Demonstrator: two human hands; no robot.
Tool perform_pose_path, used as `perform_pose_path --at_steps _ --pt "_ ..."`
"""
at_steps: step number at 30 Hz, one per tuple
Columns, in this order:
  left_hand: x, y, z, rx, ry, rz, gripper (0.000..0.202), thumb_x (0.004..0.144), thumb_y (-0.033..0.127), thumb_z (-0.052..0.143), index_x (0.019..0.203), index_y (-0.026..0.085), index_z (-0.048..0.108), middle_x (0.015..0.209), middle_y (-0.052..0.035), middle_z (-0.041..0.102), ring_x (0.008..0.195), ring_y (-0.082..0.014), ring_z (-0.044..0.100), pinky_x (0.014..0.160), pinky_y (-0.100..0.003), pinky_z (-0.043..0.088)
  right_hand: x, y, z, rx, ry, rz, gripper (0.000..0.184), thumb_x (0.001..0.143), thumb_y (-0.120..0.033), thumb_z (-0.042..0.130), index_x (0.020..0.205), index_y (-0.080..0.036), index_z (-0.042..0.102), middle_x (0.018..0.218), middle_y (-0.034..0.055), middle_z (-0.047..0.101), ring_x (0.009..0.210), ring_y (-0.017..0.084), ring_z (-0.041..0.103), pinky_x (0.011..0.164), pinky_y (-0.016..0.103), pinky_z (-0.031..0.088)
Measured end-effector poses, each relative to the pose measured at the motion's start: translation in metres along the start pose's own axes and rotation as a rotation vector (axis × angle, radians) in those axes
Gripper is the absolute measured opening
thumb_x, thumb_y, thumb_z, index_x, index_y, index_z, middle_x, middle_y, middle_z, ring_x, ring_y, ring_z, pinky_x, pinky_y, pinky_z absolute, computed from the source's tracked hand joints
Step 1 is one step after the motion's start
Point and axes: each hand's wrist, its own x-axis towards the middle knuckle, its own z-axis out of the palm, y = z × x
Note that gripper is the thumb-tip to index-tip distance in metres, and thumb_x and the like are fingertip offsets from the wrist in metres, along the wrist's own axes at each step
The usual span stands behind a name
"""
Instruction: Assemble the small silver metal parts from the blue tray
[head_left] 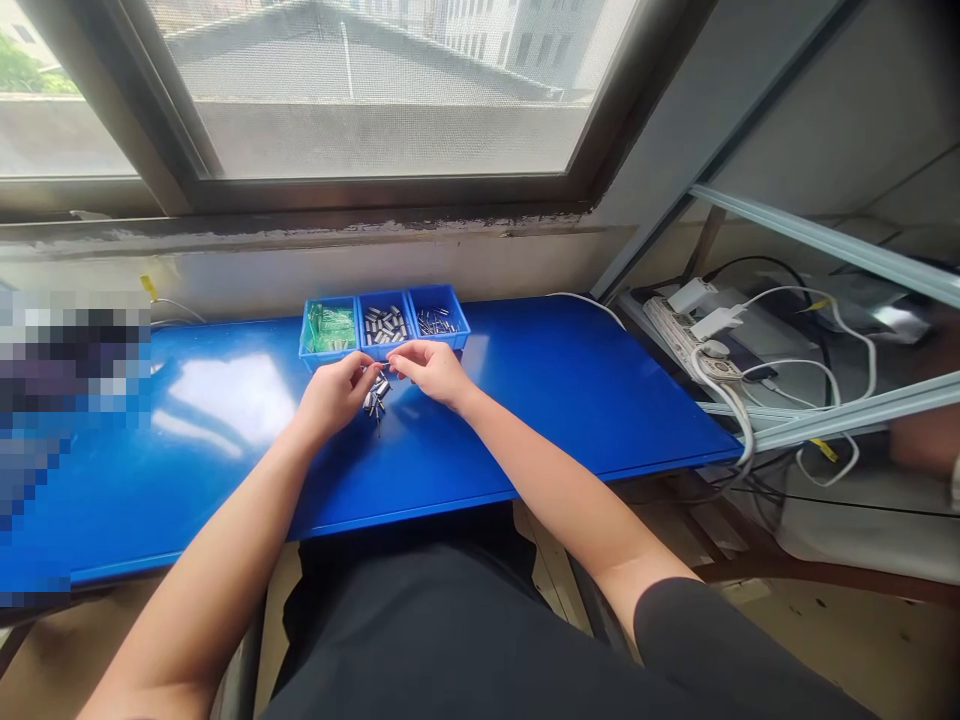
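Note:
My left hand (341,390) and my right hand (431,370) meet fingertip to fingertip over the blue table (570,400). Both are closed in a pinch around a small, thin, dark piece, too small to name and mostly covered by the fingers. Just below them lies a loose pile of small metal parts (376,397), partly behind my left fingers. Beyond my hands stands a blue three-part bin (384,347). Its left compartment holds green and clear pieces (330,328), the middle one short silver-and-black cylinders (386,325), the right one thin metal pins (436,322).
A window (375,110) rises behind the table. To the right, a metal frame (825,245) surrounds a power strip (694,340) with white plugs and cables. A white cable (589,298) runs along the table's back right. The far left is blurred out.

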Motion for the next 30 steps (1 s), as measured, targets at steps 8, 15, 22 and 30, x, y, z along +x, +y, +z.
perform_pose_path --at_steps 8,15,22,30 --pt "0.0000 -0.0020 0.0004 0.016 -0.025 -0.012 0.027 0.092 0.043 0.051 0.088 0.019 0.063 0.061 0.0024 0.057 0.051 -0.0099 0.044 0.054 -0.023 0.033 0.0002 -0.0005 0.0010 -0.008 -0.001 -0.007 0.020 0.077 -0.033 0.072 0.085 -0.014 0.070 0.080 0.0052 0.072 0.071 0.015 0.066 0.072 0.030 0.056" --pt "-0.0005 -0.0024 -0.0005 0.023 -0.049 -0.041 0.028 0.092 0.044 0.050 0.088 0.019 0.063 0.060 0.0028 0.056 0.051 -0.0101 0.044 0.053 -0.023 0.034 -0.0014 -0.0035 0.0021 -0.019 -0.024 -0.005 0.016 0.079 -0.028 0.070 0.088 -0.014 0.069 0.084 0.0056 0.072 0.074 0.014 0.066 0.072 0.029 0.055" --pt "-0.0004 -0.0045 0.0004 0.029 -0.076 -0.050 0.030 0.092 0.045 0.050 0.089 0.020 0.065 0.059 0.0021 0.057 0.052 -0.0109 0.045 0.053 -0.023 0.034 -0.0006 -0.0035 0.0023 -0.022 -0.034 -0.015 0.017 0.079 -0.027 0.070 0.089 -0.013 0.069 0.084 0.0058 0.073 0.075 0.015 0.067 0.074 0.029 0.056" --pt "-0.0009 -0.0016 -0.0014 0.048 -0.110 -0.065 0.033 0.092 0.048 0.049 0.092 0.020 0.066 0.060 0.0016 0.059 0.052 -0.0115 0.047 0.052 -0.023 0.033 0.0000 -0.0024 0.0020 -0.032 -0.043 -0.030 0.017 0.079 -0.028 0.070 0.088 -0.014 0.069 0.085 0.0059 0.073 0.075 0.015 0.067 0.076 0.030 0.056"
